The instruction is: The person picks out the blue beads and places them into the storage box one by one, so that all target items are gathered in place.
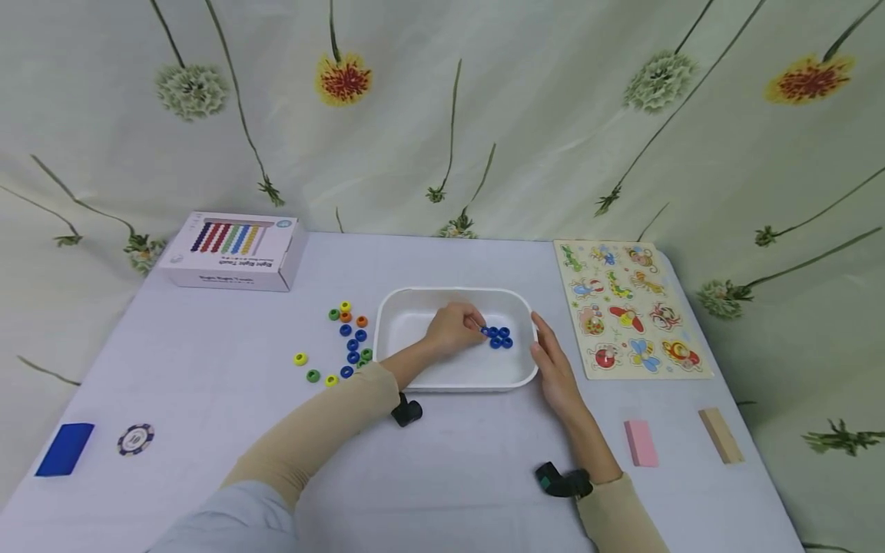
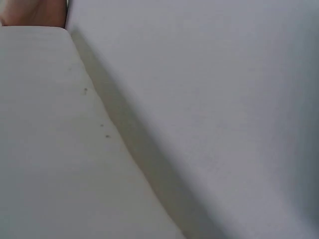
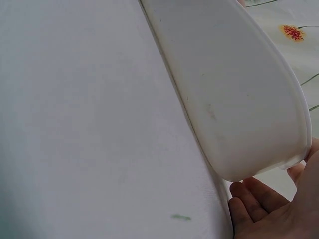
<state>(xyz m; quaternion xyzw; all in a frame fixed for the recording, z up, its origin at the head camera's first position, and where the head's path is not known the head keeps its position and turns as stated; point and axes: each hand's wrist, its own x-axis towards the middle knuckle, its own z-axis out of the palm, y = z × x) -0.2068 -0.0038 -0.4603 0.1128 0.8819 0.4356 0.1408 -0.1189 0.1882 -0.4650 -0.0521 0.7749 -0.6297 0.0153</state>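
Observation:
A white plastic tray stands in the middle of the table. My left hand reaches into it, and its thumb and index finger pinch a blue bead. Right beside those fingertips, several blue beads lie grouped on the tray floor. At the tray's right end my right hand holds the rim and wall. In the right wrist view, bent fingers of that hand touch the tray's outer end. Only a bit of the left hand shows above the tray wall in the left wrist view.
Left of the tray lie loose yellow, green, orange and blue beads. A picture box stands at the back left; an animal puzzle board is at right. Around are a blue card, poker chip, pink block and wooden block.

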